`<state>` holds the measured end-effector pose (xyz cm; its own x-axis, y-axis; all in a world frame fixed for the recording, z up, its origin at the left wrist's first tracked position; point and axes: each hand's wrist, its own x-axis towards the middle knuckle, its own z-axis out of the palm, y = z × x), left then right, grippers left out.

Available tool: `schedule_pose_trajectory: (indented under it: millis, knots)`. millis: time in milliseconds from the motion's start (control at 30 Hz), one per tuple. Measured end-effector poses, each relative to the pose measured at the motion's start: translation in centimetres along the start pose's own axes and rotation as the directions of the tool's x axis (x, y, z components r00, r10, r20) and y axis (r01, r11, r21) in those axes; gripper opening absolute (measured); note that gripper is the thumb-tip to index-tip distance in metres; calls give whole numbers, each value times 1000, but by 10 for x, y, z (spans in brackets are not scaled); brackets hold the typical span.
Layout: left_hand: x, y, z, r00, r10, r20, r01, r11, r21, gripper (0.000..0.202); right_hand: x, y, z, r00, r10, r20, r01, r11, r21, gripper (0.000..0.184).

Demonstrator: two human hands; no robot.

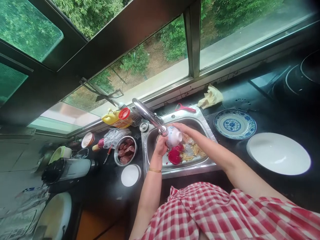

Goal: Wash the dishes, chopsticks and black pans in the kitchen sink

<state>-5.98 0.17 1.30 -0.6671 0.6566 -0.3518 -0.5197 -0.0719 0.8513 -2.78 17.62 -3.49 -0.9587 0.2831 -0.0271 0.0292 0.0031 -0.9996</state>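
Under the chrome faucet [150, 116], my left hand [162, 146] and my right hand [182, 128] grip a small white bowl [174, 137] with a bluish pattern. It is tipped on its side, its foot ring facing me. My left fingers wrap its near left side; my right fingers lie behind its far edge, partly hidden. Both hands are above the steel sink [205, 121]. Beneath the bowl, in the basin, lie deep red, wet pieces [175, 156] and pale yellowish peels [192, 151].
Right of the sink are a blue-patterned plate [233, 124], a large white bowl [278, 153] and a crumpled cloth [211, 97]. A red peeler [185, 108] rests behind. On the left stand a bowl of dark red chunks [127, 151], a knife [107, 155] and a yellow bottle [111, 118].
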Motion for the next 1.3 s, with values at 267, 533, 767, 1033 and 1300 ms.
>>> schedule_pose_trajectory:
  millis: [267,533,767,1033,1300]
  knots:
    - [16,-5,2,970,69,-232,-130,957,-260,25,-51,17,42,911,-327,-253,227,907,-356,44]
    - [9,-19,-3,935,134,-328,-190,971,-146,19,-57,7,11,988,-90,128,154,713,-684,31]
    - [6,-19,-6,956,119,-267,-159,979,-132,25,-55,9,18,982,-157,104,183,661,-728,38]
    - [13,-32,-6,928,50,-370,-117,980,-162,17,-51,-2,0,974,-73,216,189,789,-584,31]
    - [11,-42,22,976,2,-220,-12,999,-44,21,-25,-11,18,998,66,-10,-63,876,-478,37]
